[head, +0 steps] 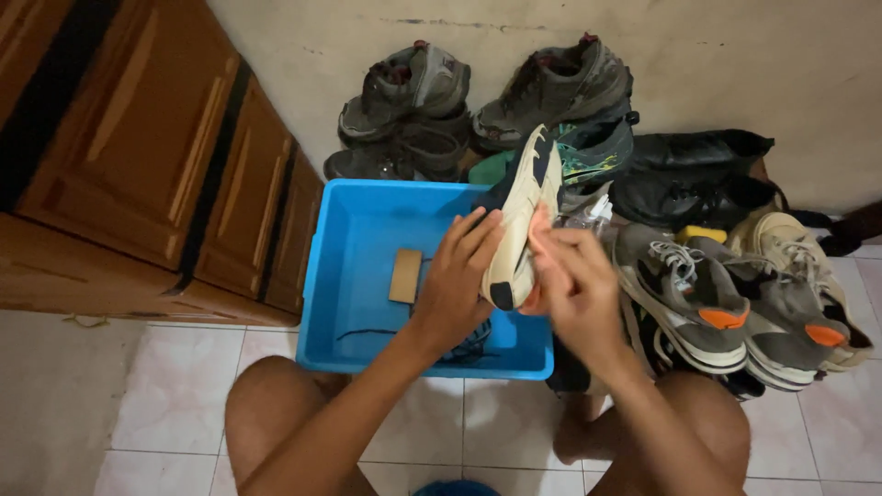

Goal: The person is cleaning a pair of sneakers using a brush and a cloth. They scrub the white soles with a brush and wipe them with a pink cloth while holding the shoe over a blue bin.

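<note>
Looking down from the head camera, a person squats on the tiled floor (175,386), knees apart, both hands raised over a blue tub (354,276). The left hand (455,280) wraps the side of a cream shoe (522,216) with a dark heel and collar, its grip closed on the shoe's edge, fingers spread along it. The right hand (574,285) presses against the shoe's other side, fingers curled onto it, so the shoe stands upright on end, sole facing left, above the tub's right edge. Inside the tub, a small cardboard piece (405,276) lies near the middle and a dark lace (367,332) lies along the near wall. Beyond the tub's far edge, grey hiking shoes (413,101) rest against the wall; black shoes (698,170) and grey sneakers (707,298) with orange patches crowd the floor to the right. A wooden cabinet (138,156) stands left.
</note>
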